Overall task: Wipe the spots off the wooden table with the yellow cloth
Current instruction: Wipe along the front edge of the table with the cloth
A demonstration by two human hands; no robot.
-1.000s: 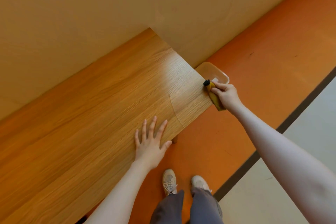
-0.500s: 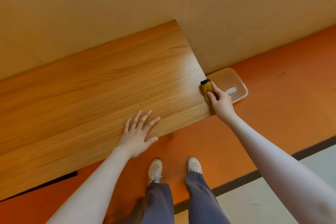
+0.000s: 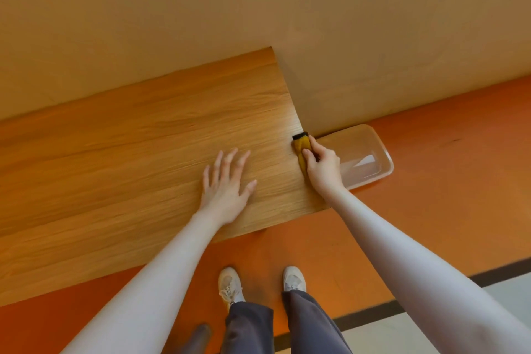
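Head view, wiping stance. The right hand [image 3: 323,167] curls its fingers round a bunched yellow cloth with a dark end [image 3: 301,149] and presses it onto the right edge of the long wooden table with pale grain [image 3: 143,152], probably to work a mark at the very margin; no spots can be made out at this size. The left hand [image 3: 227,181], fingers straight and spread, holds nothing and lies flat on the top, seemingly as a brace. Just right of the cloth, below the edge, a clear rectangular plastic tray [image 3: 385,164] sits on the orange floor [image 3: 431,210]. The table's far side meets a tan wall [image 3: 258,8]. Open tabletop runs leftward, the likelier direction for a stroke.
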